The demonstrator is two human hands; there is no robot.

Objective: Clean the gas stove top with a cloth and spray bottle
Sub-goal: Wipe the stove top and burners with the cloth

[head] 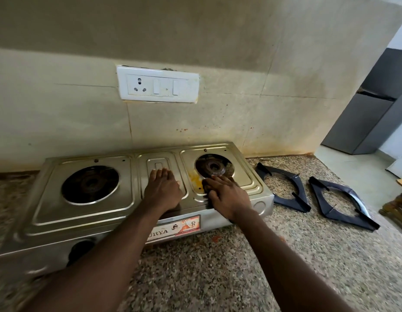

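A steel two-burner gas stove (83, 206) stands on a speckled granite counter against the wall. Its pan supports are off, so the left burner (90, 184) and right burner (212, 166) lie bare. A yellow stain (194, 176) marks the steel just left of the right burner. My left hand (162, 189) rests flat, palm down, on the raised middle panel. My right hand (226, 195) lies on the front edge of the right burner well, fingers spread toward the burner. Neither hand holds anything. No cloth or spray bottle shows in the head view.
Two black pan supports (283, 189) (340, 202) lie on the counter (218, 266) to the stove's right. A white socket-and-switch plate (158, 84) sits on the stained wall above. A grey cabinet (371, 118) stands at the far right, beyond the counter's end.
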